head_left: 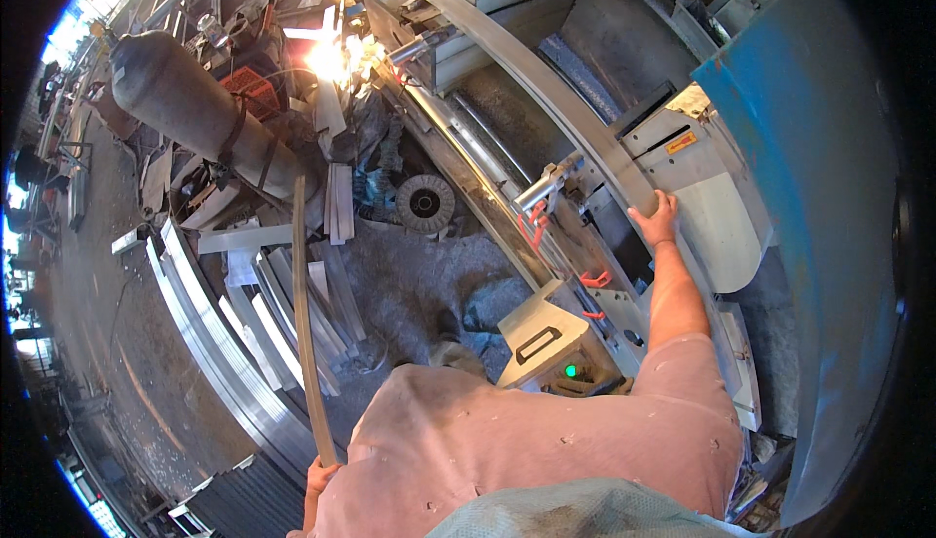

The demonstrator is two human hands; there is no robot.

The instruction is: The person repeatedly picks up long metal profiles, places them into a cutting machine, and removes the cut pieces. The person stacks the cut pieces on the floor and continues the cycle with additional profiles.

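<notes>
The long, narrow, grey-brown strip (306,343), perhaps metal, is extending at my left; my left hand (320,478) is grasping its near end. My right hand (660,219) is resting unclenched on the grey metal beam (561,99). I should be guiding the far end clear of the grey metal cylinder (180,95).

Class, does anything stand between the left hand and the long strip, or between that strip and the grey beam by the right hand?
Nothing visible separates the left hand from the long strip. Between strip and grey beam, the cream box stands nearer; the ribbed disc lies farther off.
</notes>
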